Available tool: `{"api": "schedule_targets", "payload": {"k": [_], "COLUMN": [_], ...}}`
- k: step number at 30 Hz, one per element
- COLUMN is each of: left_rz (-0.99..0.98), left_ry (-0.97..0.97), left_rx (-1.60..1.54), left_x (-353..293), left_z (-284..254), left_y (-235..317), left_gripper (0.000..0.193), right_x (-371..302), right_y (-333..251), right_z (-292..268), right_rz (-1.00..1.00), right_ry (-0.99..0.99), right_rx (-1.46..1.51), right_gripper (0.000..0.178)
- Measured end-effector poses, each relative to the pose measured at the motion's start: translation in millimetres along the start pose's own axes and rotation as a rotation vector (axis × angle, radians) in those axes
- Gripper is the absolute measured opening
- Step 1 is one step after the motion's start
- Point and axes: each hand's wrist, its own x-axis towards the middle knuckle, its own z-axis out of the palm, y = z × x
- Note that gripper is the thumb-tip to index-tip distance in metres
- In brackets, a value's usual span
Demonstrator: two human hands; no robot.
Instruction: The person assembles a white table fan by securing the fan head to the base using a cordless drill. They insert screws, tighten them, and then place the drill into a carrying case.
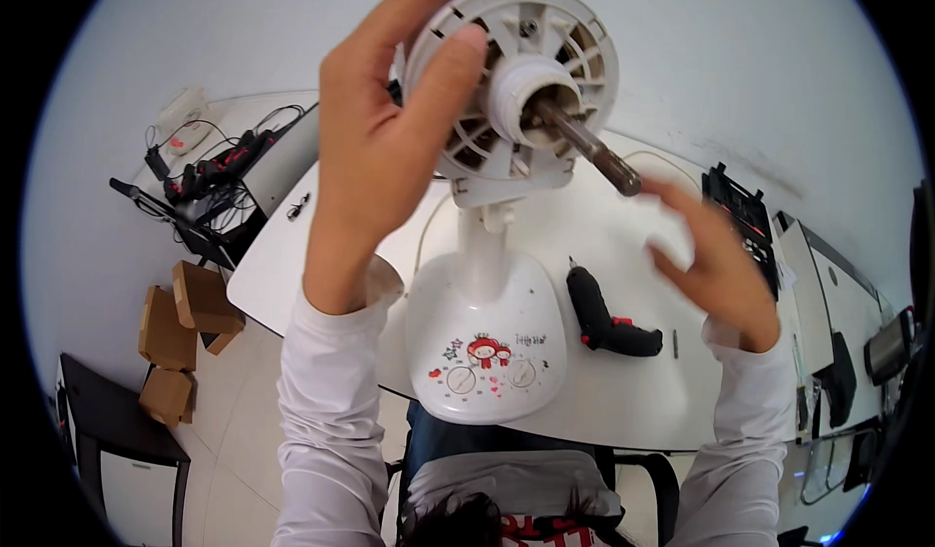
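A white table fan stands on the white table (pixel 623 411), stripped of its blades and guard. Its round motor housing (pixel 545 50) faces me, with a metal shaft (pixel 589 152) sticking out toward the right. My left hand (pixel 390 138) grips the left rim of the housing, thumb across its front. My right hand (pixel 716 260) hovers just right of the shaft tip, blurred, fingers apart and empty. The fan base (pixel 487 352) with two dials sits below.
A black and red electric screwdriver (pixel 604 318) lies right of the fan base. Cardboard boxes (pixel 185 333) sit on the floor at left, beside tangled cables (pixel 209 172). A black tool tray (pixel 745 211) and grey equipment (pixel 838 303) stand at right. A seated person's head (pixel 458 523) shows below.
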Motion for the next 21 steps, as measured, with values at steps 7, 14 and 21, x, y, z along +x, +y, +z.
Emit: {"api": "schedule_targets", "payload": {"k": [7, 14, 21], "left_rz": [-0.011, -0.428, -0.693], "left_ry": [0.162, 0.063, -0.197], "left_rx": [-0.044, -0.202, -0.158], "left_x": [-43, -137, -152], "left_z": [13, 25, 35], "left_y": [-29, -71, -81], "left_gripper": [0.076, 0.125, 0.075], "right_x": [-96, -105, -84], "right_y": [50, 51, 14], "right_z": [83, 119, 47], "right_rz": [0.311, 0.406, 0.781], "right_ry": [-0.496, -0.276, -0.004], "right_rx": [-0.184, -0.183, 0.615], "right_gripper": [0.08, 0.063, 0.036]}}
